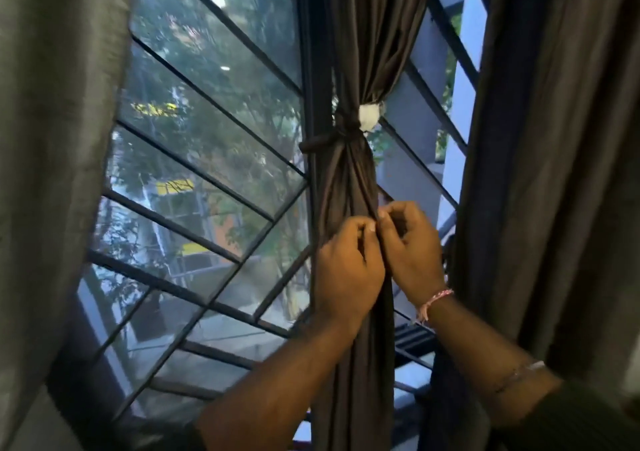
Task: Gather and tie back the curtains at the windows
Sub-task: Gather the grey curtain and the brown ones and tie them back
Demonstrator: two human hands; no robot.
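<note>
Behind everything runs a window [214,132] with dark metal bars [194,170] crossing the glass, and through it show green trees and blurred bits of yellow. At the middle of the view a dark grey curtain [349,180] hangs gathered into a narrow bundle in front of the upright window frame [313,69]. A dark tie [329,140] is wrapped around the bundle partway up, with one end sticking out to the left, and a small white piece [369,116] sits just above the tie on the bundle's right side. Below the tie, the left hand [348,270] and the right hand [408,246] meet at the front of the bundle, knuckles nearly touching. Both are closed narrowly, the fingertips pinching folds of the curtain cloth between thumb and fingers. A pink braided wristband [434,303] circles the right wrist, and a thin bangle [519,376] sits further up that forearm. Another curtain [554,173] of the same dark cloth hangs loose at the right edge, and a paler grey-green curtain [52,139] hangs down the left edge, both well apart from the tied bundle.
</note>
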